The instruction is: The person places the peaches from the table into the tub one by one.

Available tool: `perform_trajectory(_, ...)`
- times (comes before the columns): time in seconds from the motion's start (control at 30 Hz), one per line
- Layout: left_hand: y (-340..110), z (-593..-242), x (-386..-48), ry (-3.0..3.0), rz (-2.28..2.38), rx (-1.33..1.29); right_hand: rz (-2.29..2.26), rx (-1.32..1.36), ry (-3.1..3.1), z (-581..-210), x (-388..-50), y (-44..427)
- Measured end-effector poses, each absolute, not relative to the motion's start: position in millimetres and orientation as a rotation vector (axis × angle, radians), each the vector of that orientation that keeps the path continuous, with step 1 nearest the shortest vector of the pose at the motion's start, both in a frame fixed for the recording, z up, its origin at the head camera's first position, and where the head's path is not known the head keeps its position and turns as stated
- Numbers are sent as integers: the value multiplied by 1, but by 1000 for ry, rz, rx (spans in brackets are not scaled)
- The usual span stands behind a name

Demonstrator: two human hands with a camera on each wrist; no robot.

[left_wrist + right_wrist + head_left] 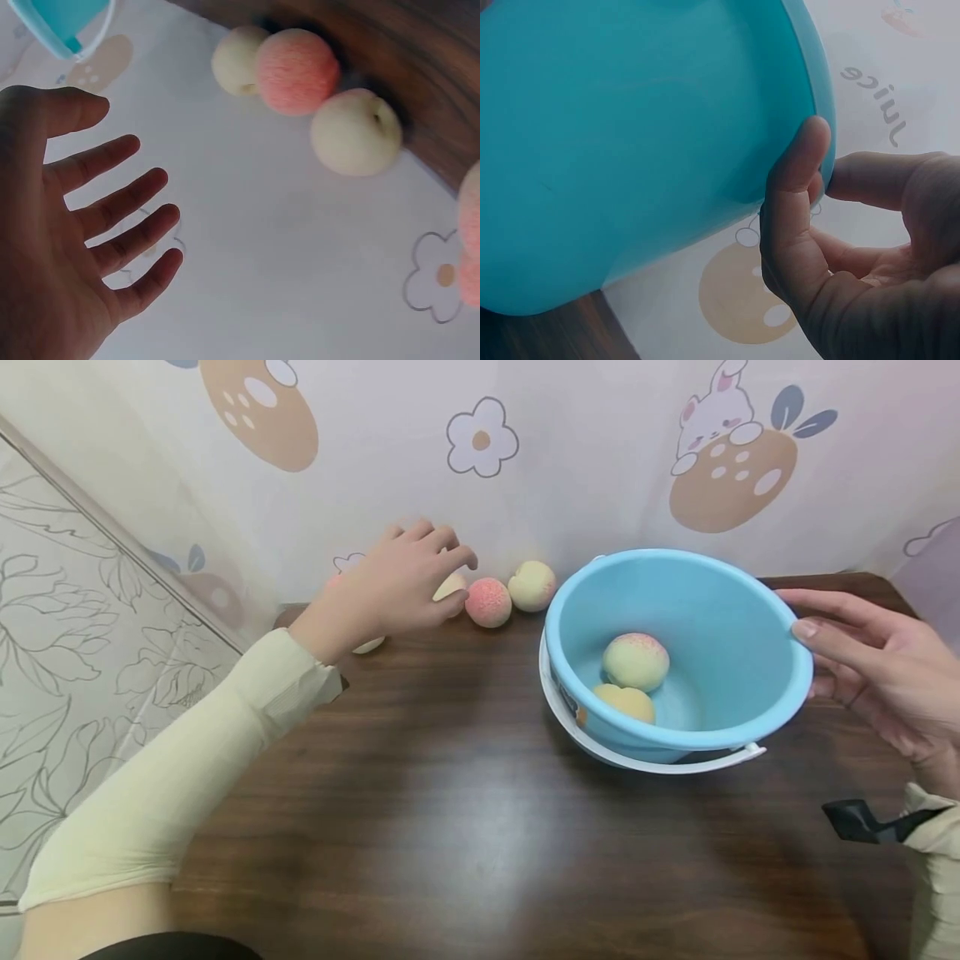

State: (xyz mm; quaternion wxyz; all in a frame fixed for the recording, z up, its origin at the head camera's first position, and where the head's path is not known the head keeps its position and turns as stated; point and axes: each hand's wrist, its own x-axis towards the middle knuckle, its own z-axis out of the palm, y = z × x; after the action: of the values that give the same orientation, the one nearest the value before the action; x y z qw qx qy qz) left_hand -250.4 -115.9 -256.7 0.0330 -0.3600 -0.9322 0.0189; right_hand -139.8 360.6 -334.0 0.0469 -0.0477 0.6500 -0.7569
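Peaches (489,602) line the far edge of the worktop (450,827). On a clock laid over the head view, a pink peach (488,603) sits at 12, a cream peach (532,586) between 12 and 1, and a pale peach (452,586) between 11 and 12, partly behind my left hand (405,578). Half-hidden, another peach (368,646) shows below my left wrist at 9. Two more lie inside the blue bucket (742,652) at 3 o'clock, toward its own 8 and 9.

My left hand hovers between 10 and 11, fingers (124,197) spread and slightly bent, holding nothing. My right hand (885,660) pinches the bucket's rim at its 3 o'clock.

I judge this as the reaching step of gathering fruit into the bucket. The next move, as I read it, calls for lowering my left hand onto the pink or pale peach, curling the fingers round it and carrying it toward 3 o'clock over the rim, while my right hand steadies the bucket against tipping.
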Motion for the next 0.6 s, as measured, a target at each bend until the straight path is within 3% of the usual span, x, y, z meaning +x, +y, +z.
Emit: perform_trajectory(0.6, -164, -289, -261, -2984, 59, -889, -2318, -125, 1983, -332, -138, 358)
